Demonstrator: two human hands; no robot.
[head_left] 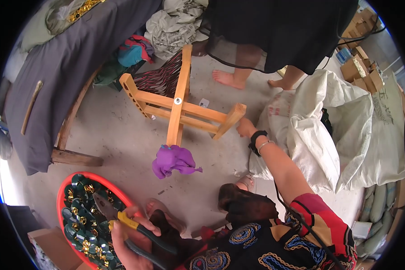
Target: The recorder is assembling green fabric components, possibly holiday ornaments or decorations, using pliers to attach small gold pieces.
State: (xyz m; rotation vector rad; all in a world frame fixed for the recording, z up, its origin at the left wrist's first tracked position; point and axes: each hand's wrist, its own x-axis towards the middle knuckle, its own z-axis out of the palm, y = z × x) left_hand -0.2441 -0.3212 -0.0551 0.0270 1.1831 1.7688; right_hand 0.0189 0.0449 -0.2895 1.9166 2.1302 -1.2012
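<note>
Clenched tight, the left hand (129,227) is seen low in the picture, wrapped round the black and yellow handles of a pair of pliers (121,216); the metal nose is pointed up and left, over the red basin (63,191). That basin is packed with small dark green pieces set with gold bits (83,216), heaped right up to its rim. Close beside the basin, at the lower left, the corner of a cardboard box (49,245) is caught; what it holds cannot be told.

Over on the other side, the right hand (245,128) is stretched out, a black band and a thin bangle worn at the wrist, and it is laid against the end of one leg of the overturned wooden stool (180,110). Whether the fingers are curled round the leg or only pressed to it cannot be told.

A purple cloth (173,161) is hung from the near end of the stool's long centre bar, just above the concrete floor (121,139). Bare floor is left open between stool and basin. To the right, room is closed off by big white sacks (328,130); to the left, by the bed (63,72) under its grey cover. Beyond the stool, another person's bare feet (229,78) are planted on the floor.
</note>
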